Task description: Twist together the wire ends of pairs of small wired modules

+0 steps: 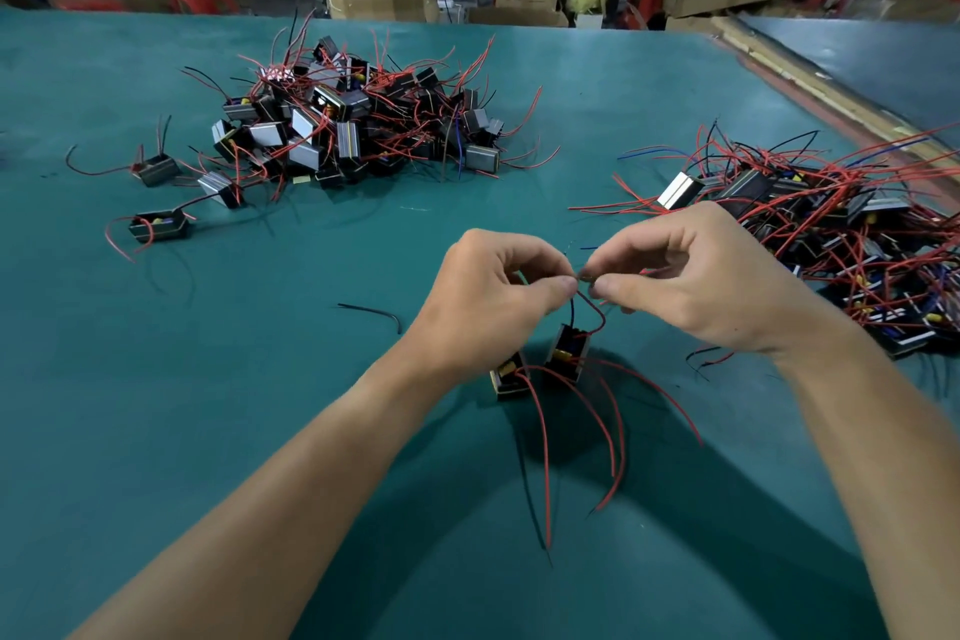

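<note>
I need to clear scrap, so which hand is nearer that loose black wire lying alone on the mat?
Left. The left hand is just right of the loose black wire; the right hand is farther right, beyond it. Both pinch wire ends.

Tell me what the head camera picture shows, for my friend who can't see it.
The left hand and right hand pinch the wire ends of two small modules together over a green table. A heap of red-wired modules lies farther back on the left, and a second heap on the right.
</note>
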